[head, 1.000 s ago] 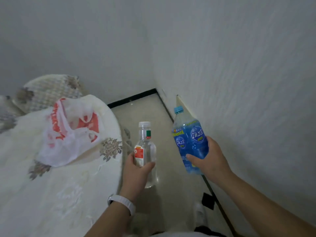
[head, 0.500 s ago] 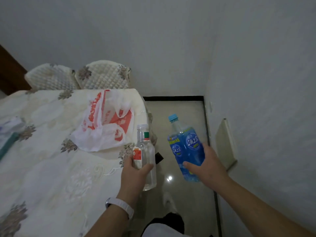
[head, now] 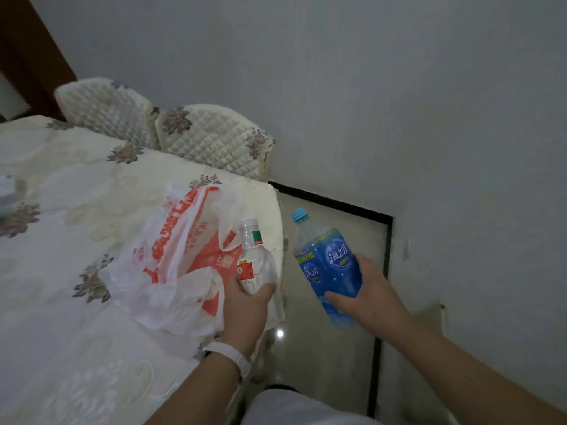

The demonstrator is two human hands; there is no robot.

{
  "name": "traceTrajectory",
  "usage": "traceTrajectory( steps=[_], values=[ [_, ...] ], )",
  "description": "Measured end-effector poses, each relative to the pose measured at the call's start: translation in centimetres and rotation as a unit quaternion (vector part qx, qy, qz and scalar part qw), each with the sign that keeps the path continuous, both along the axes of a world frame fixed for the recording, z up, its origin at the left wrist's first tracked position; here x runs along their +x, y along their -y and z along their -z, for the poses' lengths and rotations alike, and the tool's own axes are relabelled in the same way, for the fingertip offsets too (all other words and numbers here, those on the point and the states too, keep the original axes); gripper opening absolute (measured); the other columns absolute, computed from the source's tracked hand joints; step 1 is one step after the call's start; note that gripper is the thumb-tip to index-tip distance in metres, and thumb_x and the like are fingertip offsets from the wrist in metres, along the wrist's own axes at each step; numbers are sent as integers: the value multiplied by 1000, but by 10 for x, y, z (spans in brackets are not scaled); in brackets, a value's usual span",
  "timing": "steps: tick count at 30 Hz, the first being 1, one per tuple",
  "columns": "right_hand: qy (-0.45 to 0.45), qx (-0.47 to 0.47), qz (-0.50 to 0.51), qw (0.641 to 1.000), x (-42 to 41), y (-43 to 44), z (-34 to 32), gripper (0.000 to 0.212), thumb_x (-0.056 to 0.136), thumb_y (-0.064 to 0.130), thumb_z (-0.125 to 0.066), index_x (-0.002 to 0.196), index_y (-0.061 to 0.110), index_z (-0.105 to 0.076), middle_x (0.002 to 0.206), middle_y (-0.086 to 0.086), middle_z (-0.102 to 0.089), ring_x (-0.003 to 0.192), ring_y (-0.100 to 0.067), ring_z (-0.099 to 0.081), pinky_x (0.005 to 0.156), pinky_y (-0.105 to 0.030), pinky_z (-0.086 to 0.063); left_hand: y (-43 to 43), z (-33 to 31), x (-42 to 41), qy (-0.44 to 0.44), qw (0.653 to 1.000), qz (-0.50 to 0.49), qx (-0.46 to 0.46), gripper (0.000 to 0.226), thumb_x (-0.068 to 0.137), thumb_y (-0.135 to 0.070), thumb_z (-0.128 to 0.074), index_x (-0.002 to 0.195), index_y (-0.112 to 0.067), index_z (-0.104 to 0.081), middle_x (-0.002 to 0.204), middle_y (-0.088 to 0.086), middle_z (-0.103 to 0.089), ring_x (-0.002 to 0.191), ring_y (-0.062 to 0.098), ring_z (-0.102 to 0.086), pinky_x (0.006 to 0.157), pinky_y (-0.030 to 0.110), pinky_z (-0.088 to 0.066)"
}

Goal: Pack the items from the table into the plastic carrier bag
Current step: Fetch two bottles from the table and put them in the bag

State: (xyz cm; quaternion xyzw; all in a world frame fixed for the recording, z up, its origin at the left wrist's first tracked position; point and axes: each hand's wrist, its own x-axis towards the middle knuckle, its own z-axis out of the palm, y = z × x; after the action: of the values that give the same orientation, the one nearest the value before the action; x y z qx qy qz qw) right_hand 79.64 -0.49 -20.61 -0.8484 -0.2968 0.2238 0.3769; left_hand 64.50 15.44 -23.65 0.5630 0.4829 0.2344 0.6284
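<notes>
A crumpled white plastic carrier bag (head: 171,265) with red print lies near the right edge of the table (head: 76,348), which wears a cream floral cloth. My left hand (head: 245,311) grips a clear bottle (head: 256,260) with a white cap and red label, held upright just over the bag's right side. My right hand (head: 371,296) grips a blue drink bottle (head: 328,265) with a light blue cap, held above the floor to the right of the table.
Two quilted chair backs (head: 211,139) stand behind the table against the grey wall. A pale object (head: 9,191) lies at the table's far left edge. Glossy floor (head: 331,363) with a dark border runs between table and right wall.
The view has swung left and down toward the table. Both hands with their bottles have come closer to the bag; the clear bottle is now over the bag's edge.
</notes>
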Motion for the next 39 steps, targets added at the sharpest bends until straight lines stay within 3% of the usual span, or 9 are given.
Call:
traceTrajectory(
  steps=[5,8,12,16,22,27,32,35,39],
  values=[
    [-8,-13,-66,998,33,-50,7,67,66,43,-84,117,46,-41,112,24,-48,98,9,-52,74,-10,-43,-23,15,23,-12,997,-71,-36,43,81,-15,-75,117,-19,-53,102,2,-67,89,16,-65,69,29,-49],
    [-27,-21,-114,993,51,-77,16,57,65,37,-85,104,50,-45,107,21,-52,94,12,-54,72,-10,-45,-33,26,35,-31,990,-125,-54,38,81,-15,-75,111,-18,-54,97,3,-66,84,17,-63,64,29,-46],
    [-51,-24,-203,978,74,-120,30,61,63,35,-85,104,53,-44,108,21,-50,99,11,-53,80,-10,-44,-45,30,50,-45,978,-196,-47,31,82,-14,-74,106,-21,-57,94,-3,-67,81,8,-63,61,21,-42],
    [-84,-42,-293,952,94,-166,49,65,57,51,-79,114,42,-48,111,15,-53,101,-1,-57,88,-32,-53,-52,29,64,-66,956,-281,-51,24,81,-12,-75,99,-22,-62,89,-3,-70,78,10,-66,57,18,-44],
    [-106,-76,-414,901,100,-210,67,69,54,54,-75,115,36,-49,111,11,-54,97,-5,-58,85,-32,-54,-56,34,71,-98,909,-400,-57,32,78,-18,-80,100,-24,-58,91,-2,-68,80,13,-65,61,26,-46],
    [-117,-92,-464,873,85,-242,77,66,53,50,-76,113,32,-55,106,13,-64,89,-3,-65,78,-35,-58,-58,42,60,-142,867,-474,-52,29,73,-18,-81,93,-23,-61,85,-1,-69,78,18,-67,65,30,-51],
    [-90,-100,-474,870,71,-259,84,48,54,43,-76,96,33,-56,96,7,-66,83,-10,-66,74,-38,-58,-64,52,44,-189,846,-495,-52,37,73,-19,-79,104,-20,-59,85,-1,-68,76,17,-65,62,26,-45],
    [-78,-119,-462,875,67,-262,86,52,52,47,-75,99,33,-56,98,7,-65,84,-12,-65,74,-38,-58,-68,57,36,-209,839,-500,-50,37,75,-23,-78,104,-24,-55,85,-6,-65,76,13,-62,70,28,-46],
    [-58,-149,-448,880,61,-264,95,75,46,61,-70,115,32,-56,107,6,-63,93,-15,-64,79,-40,-58,-68,71,26,-265,846,-461,-35,47,75,-39,-76,115,-23,-56,94,-1,-68,83,22,-66,77,36,-53]
  ],
)
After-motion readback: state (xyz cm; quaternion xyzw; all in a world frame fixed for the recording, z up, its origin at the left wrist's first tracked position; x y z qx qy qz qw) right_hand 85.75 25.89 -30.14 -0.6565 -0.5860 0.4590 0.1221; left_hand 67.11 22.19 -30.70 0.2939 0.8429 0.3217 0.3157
